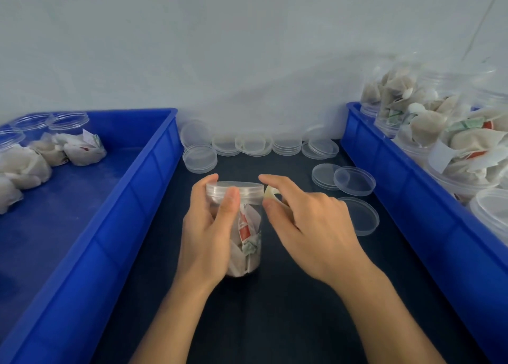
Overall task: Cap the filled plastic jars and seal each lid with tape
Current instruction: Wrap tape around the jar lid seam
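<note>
On the dark table [275, 322] between two blue bins, the left hand [211, 226] gripped the capped jar [244, 226] upright. The right hand [308, 215] pinched what looked like tape [270, 193] beside the lid [235, 189] (best pressed across the seam, jar steadied).

No lettering can be read; the red packet labels blur.
</note>
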`<state>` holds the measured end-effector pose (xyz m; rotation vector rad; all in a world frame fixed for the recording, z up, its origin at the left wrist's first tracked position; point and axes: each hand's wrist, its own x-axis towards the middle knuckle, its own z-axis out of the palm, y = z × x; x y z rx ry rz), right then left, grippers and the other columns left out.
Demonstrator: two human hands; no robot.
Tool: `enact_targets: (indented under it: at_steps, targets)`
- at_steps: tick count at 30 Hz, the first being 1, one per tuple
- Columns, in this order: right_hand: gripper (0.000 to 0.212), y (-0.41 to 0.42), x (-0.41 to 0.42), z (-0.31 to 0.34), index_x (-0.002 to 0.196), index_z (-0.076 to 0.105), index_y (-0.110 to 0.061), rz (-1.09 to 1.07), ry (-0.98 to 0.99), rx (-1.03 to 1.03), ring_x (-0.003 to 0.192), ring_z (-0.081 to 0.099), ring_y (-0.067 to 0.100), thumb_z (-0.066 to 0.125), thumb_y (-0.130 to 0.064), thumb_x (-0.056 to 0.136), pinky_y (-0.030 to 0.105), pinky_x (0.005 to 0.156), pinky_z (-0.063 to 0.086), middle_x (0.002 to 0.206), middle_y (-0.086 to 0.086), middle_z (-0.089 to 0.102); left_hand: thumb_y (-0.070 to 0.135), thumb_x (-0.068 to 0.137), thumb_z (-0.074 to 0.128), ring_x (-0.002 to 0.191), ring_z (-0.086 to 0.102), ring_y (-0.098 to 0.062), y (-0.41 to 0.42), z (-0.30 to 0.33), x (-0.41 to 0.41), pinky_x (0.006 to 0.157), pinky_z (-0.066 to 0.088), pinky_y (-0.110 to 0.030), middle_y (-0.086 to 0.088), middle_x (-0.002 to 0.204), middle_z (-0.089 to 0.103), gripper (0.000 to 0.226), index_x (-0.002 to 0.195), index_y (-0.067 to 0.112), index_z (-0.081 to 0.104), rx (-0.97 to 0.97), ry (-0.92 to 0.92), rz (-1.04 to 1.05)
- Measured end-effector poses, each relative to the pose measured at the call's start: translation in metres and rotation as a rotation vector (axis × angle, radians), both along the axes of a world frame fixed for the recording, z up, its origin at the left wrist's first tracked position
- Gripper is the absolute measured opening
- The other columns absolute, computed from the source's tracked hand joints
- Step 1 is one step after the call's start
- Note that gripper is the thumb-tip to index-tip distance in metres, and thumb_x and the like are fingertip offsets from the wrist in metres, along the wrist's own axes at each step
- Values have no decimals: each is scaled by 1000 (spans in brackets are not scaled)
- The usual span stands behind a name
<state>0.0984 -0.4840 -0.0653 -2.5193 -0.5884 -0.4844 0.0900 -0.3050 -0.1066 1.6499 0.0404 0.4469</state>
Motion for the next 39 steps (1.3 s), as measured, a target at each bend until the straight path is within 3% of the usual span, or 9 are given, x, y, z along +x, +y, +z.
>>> enact_targets:
  at_steps: [8, 11, 15, 22, 27, 31, 33, 36, 39]
  targets:
    - [43, -6, 5, -1, 138, 54, -50, 4, 115, 84, 59, 51, 11, 36, -56, 100, 38, 70, 49, 54, -17, 50, 74, 87, 55, 104, 75, -9, 4, -2, 3, 79, 60, -27, 13, 113, 74, 60, 133, 36, 59, -26, -27, -69]
    - [39, -7, 7, -3, 134, 55, -51, 21, 149, 96, 59, 50, 8, 38, -57, 100, 35, 70, 45, 63, -31, 55, 73, 87, 56, 103, 75, -16, 5, -3, 4, 82, 61, -34, 7, 111, 74, 59, 132, 34, 60, -40, -26, -101]
    - [29, -7, 8, -6, 124, 56, -50, 22, 164, 149, 62, 55, 11, 42, -56, 99, 32, 65, 40, 65, -23, 58, 77, 88, 53, 105, 75, -22, 8, -5, 4, 92, 62, -52, 1, 113, 74, 53, 128, 43, 61, -41, -4, -120]
    - [19, -5, 7, -10, 116, 56, -47, 35, 171, 213, 63, 58, 9, 47, -51, 100, 27, 59, 34, 65, -25, 59, 73, 92, 48, 118, 71, -26, 10, -6, 4, 103, 54, -62, 0, 124, 72, 54, 137, 43, 57, -72, 20, -154]
    - [15, -6, 8, -11, 118, 54, -45, 90, 215, 238, 60, 56, 11, 49, -45, 104, 26, 58, 33, 65, -25, 60, 73, 93, 46, 120, 71, -20, 9, -7, 2, 101, 56, -55, 6, 127, 71, 58, 142, 44, 52, -48, 23, -171]
    - [17, -7, 8, -11, 121, 51, -46, 108, 248, 254, 58, 54, 12, 49, -48, 104, 29, 60, 36, 65, -18, 60, 73, 82, 65, 110, 71, -1, 5, -2, -1, 81, 61, -28, 26, 121, 69, 73, 146, 43, 46, 82, -4, -128]
    - [22, -7, 9, -11, 123, 48, -48, 87, 283, 291, 57, 54, 11, 52, -54, 103, 31, 60, 37, 65, -11, 60, 70, 76, 71, 109, 70, 3, 2, -1, -1, 79, 59, -17, 31, 119, 67, 78, 145, 44, 46, 136, -18, -72]
    - [41, -9, 12, -9, 118, 44, -43, -29, 385, 353, 58, 56, 6, 60, -70, 93, 29, 59, 40, 63, -8, 60, 71, 72, 72, 113, 64, 9, 2, 0, -2, 82, 58, -21, 38, 123, 61, 81, 144, 49, 43, 201, -35, 19]
    - [49, -11, 14, -7, 100, 54, -38, -131, 448, 255, 72, 62, 3, 57, -84, 83, 28, 60, 43, 76, -15, 66, 76, 69, 73, 120, 57, 12, 4, 1, -3, 94, 52, -26, 42, 127, 56, 92, 150, 52, 36, 307, -38, 86]
